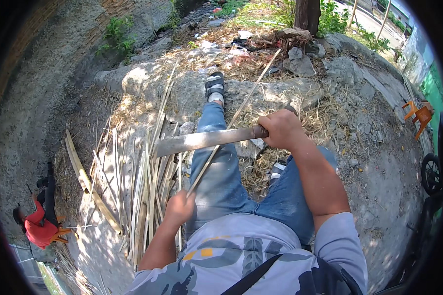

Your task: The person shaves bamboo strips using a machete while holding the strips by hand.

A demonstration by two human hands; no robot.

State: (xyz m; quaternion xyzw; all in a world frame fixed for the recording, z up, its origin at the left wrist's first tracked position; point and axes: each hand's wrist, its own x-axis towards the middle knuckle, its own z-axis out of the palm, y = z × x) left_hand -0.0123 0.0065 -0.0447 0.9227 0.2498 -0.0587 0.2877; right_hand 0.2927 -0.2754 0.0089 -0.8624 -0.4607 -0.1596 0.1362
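My right hand is closed around the dark handle of a machete, whose broad worn blade points left across my lap. In my left hand, low beside my left thigh, is the near end of a long thin bamboo strip. The strip slants up and away to the right, and the blade crosses it above my left leg. Whether the edge touches the strip, I cannot tell. On the ground to my left lies a loose pile of split bamboo strips, some of them passing close to my left forearm.
Left of the pile lies a thicker split bamboo pole. Another person in red sits at the far left. Ahead are rocks, dry shavings and a tree trunk. An orange chair and a wheel are at the right.
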